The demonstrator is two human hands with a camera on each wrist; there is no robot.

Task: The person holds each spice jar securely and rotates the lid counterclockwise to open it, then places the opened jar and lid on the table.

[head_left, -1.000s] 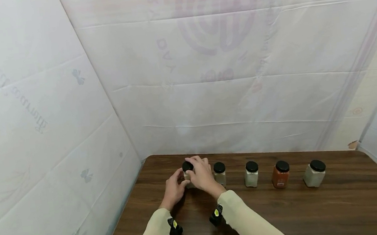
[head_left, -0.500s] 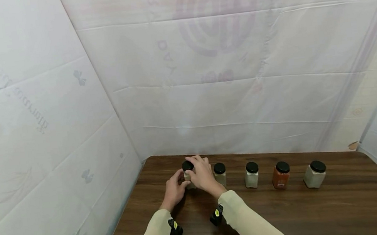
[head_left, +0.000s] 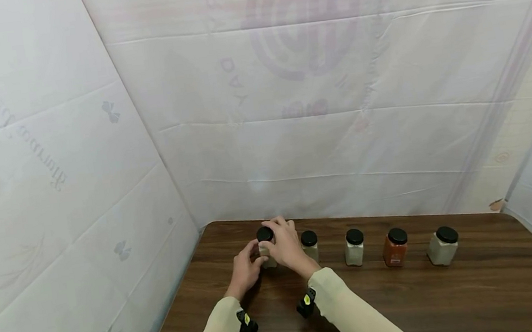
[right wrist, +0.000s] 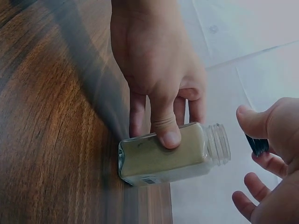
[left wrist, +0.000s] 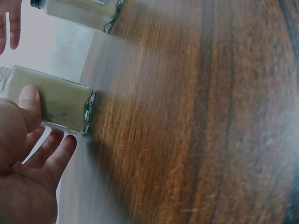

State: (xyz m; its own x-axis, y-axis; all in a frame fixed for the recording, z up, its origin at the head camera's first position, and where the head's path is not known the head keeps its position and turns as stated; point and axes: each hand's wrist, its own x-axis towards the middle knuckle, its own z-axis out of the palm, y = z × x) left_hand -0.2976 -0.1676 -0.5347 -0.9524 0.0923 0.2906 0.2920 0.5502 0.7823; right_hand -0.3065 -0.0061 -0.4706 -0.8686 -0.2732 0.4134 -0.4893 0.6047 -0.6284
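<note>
A square glass jar of greenish-beige powder stands upright on the table, its threaded neck bare. My left hand grips it low down, thumb across one face and fingers around the other side. Just off the jar's mouth, my right hand pinches a black screw lid between thumb and fingers. A gap shows between lid and neck in the right wrist view. From the head, the lid hides the jar's mouth and the right hand covers part of the glass.
To the right along the wooden table stand several black-lidded jars: a beige one, a pale one, an orange-red one and a greyish one. White sheeting rises behind the table and at its left.
</note>
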